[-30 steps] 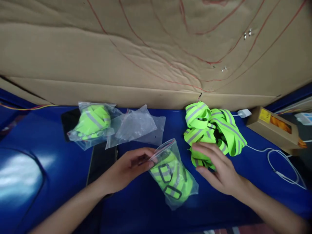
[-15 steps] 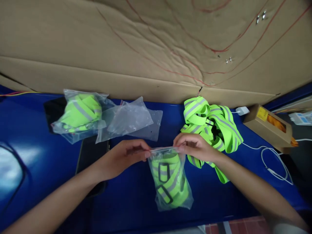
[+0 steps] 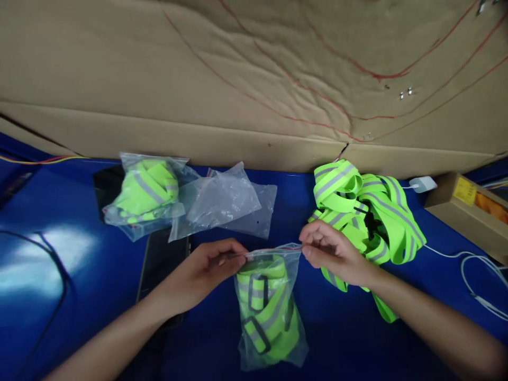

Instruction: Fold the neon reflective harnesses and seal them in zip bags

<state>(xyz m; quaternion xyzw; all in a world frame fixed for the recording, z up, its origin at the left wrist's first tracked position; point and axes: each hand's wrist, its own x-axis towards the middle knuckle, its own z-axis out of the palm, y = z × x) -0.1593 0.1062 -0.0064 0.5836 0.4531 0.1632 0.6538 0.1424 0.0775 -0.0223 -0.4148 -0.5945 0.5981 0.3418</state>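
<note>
Between my hands hangs a clear zip bag with a folded neon-yellow reflective strap inside; two black buckles show through the plastic. My left hand pinches the bag's top left corner between thumb and fingers. At the top right corner, my right hand is closed in a pinch on the zip edge. Just behind the right hand lies a heap of loose reflective straps. Another filled zip bag rests at the back left, beside several flat, unfilled zip bags.
A dark phone-like slab lies partly under my left forearm. Cardboard with red lines stands along the back of the blue table. To the right are a white charger, its cable and a small cardboard box.
The view has shifted left, so things on the table appear farther right. My hands have drawn a little farther apart along the bag's top edge, and the bag hangs lower in view.
</note>
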